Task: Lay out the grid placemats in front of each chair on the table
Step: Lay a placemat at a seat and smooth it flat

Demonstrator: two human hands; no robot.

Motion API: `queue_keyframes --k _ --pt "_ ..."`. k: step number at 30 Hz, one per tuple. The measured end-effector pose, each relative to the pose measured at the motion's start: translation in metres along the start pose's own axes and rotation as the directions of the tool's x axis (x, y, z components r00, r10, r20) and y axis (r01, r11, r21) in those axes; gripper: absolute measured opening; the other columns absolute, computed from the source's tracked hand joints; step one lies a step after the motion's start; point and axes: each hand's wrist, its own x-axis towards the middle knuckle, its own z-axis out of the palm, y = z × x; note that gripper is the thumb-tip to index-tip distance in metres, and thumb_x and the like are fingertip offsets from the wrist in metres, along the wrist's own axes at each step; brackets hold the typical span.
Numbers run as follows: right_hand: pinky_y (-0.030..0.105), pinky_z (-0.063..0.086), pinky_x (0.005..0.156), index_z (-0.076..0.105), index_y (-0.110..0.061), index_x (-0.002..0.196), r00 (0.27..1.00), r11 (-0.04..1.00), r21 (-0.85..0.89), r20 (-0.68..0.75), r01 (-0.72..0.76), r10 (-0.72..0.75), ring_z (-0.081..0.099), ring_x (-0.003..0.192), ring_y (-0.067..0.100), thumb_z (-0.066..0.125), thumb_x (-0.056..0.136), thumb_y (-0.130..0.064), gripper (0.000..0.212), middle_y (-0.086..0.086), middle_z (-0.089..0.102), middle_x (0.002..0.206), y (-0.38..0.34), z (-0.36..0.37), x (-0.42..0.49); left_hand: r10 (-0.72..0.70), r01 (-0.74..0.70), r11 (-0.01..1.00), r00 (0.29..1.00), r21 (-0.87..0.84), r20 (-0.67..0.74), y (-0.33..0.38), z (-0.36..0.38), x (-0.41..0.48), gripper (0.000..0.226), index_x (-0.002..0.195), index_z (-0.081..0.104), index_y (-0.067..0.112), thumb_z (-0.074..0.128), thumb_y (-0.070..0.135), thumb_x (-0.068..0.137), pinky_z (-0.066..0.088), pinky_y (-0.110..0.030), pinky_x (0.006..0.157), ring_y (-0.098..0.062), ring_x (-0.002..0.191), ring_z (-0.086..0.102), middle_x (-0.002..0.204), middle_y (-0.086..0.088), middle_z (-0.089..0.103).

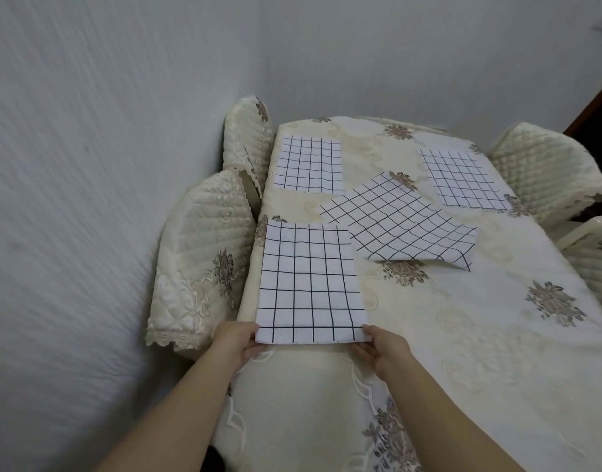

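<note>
Grey-white walls close the corner where the counter [292,420] stands under a cream flowered cloth [480,352]. The left hand [236,338] and the right hand [383,345] each pinch one near corner of the near mat [310,284]. This mat lies flat at the left side, before the near-left chair [204,253]. The far-left mat [308,165] and the far-right mat [463,178] lie flat, each before a chair. The middle mat [398,223] lies askew in the centre with its near edge curled under, so I judge it is not yet laid. The near-right chair [592,253] has no mat before it.

The near mat sits close to the left edge of the counter. A pull to the left could leave it hanging over and let it slide off. The cloth looks soft, so dragging the mat instead of lifting it may wrinkle the cloth. Uneven pulling by the two hands would leave the mat crooked.
</note>
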Motion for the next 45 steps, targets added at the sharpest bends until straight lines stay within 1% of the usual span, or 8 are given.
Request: queue_keyframes --k 9,13,17,27,32,36,42,45 --pt "0.034 0.053 0.036 0.060 0.002 0.081 0.999 1.000 0.005 -0.042 0.001 0.000 0.062 0.064 0.031 0.064 0.085 0.002 0.007 0.021 0.063 0.077 0.011 -0.010 0.001 0.052 -0.052 0.999 0.999 0.010 0.014 -0.005 0.002 -0.007 0.021 0.076 0.059 -0.010 0.045 -0.022 0.085 0.053 -0.030 0.038 -0.030 0.060 0.063 0.054 -0.013 0.066" --pt "0.031 0.051 0.034 0.059 0.004 0.081 0.999 1.000 0.012 -0.044 0.000 0.000 0.062 0.064 0.031 0.065 0.084 0.002 0.007 0.022 0.062 0.077 0.011 -0.011 0.000 0.073 -0.073 0.997 0.997 0.010 0.010 -0.005 0.001 -0.004 0.015 0.082 0.060 -0.012 0.050 -0.022 0.083 0.055 -0.033 0.041 -0.032 0.068 0.064 0.073 -0.019 0.067" --pt "0.033 0.052 0.034 0.059 0.004 0.081 0.999 1.000 0.005 -0.037 0.003 -0.003 0.062 0.065 0.031 0.065 0.085 0.003 0.007 0.021 0.063 0.077 0.008 -0.010 -0.001 0.095 -0.095 0.995 0.995 0.027 0.007 -0.002 0.003 -0.002 0.016 0.088 0.058 -0.012 0.046 -0.022 0.085 0.056 -0.041 0.051 -0.031 0.058 0.065 0.062 -0.018 0.067" --pt "0.036 0.055 0.038 0.060 0.003 0.081 0.998 1.000 0.011 -0.055 -0.021 0.021 0.063 0.065 0.030 0.065 0.085 0.002 0.007 0.020 0.064 0.078 0.008 -0.008 0.003 0.121 -0.123 0.989 0.992 0.082 0.027 0.001 0.008 0.002 0.030 0.107 0.058 -0.019 0.039 -0.024 0.085 0.056 -0.037 0.044 -0.031 0.067 0.062 0.051 -0.009 0.067" --pt "0.032 0.053 0.036 0.060 0.002 0.085 0.997 0.999 0.031 -0.075 -0.024 0.026 0.063 0.065 0.030 0.066 0.085 0.000 0.006 0.020 0.064 0.081 0.006 -0.010 0.005 0.139 -0.141 0.985 0.990 0.097 0.032 0.001 0.009 0.009 0.027 0.106 0.063 -0.017 0.051 -0.020 0.081 0.059 -0.035 0.049 -0.027 0.057 0.070 0.066 -0.015 0.071" --pt "0.035 0.054 0.038 0.060 0.003 0.084 0.997 0.999 0.023 -0.077 -0.028 0.030 0.062 0.064 0.030 0.067 0.084 0.000 0.007 0.020 0.064 0.079 0.005 -0.009 0.007 0.170 -0.169 0.978 0.985 0.119 0.009 0.003 0.011 0.013 0.033 0.107 0.065 -0.015 0.055 -0.021 0.076 0.061 -0.037 0.065 -0.036 0.085 0.069 0.096 -0.028 0.069" --pt "0.035 0.055 0.039 0.058 0.001 0.085 0.998 1.000 0.002 -0.060 -0.013 0.013 0.063 0.065 0.031 0.064 0.088 -0.008 0.011 0.020 0.064 0.081 0.006 -0.013 0.011 0.084 -0.081 0.993 0.996 0.080 -0.038 0.008 0.014 0.009 0.020 0.103 0.061 -0.012 0.046 -0.012 0.089 0.053 -0.025 0.041 -0.024 0.059 0.068 0.078 -0.020 0.069" --pt "0.032 0.055 0.042 0.060 0.001 0.083 0.995 0.988 -0.146 -0.086 0.041 -0.054 0.063 0.050 0.028 0.060 0.091 -0.015 0.019 0.020 0.065 0.076 0.002 -0.016 0.015 0.073 -0.072 0.997 0.995 0.025 -0.069 0.012 0.012 0.010 0.029 0.122 0.049 -0.013 0.041 -0.005 0.096 0.056 -0.032 0.076 -0.034 0.100 0.066 0.108 -0.026 0.065"
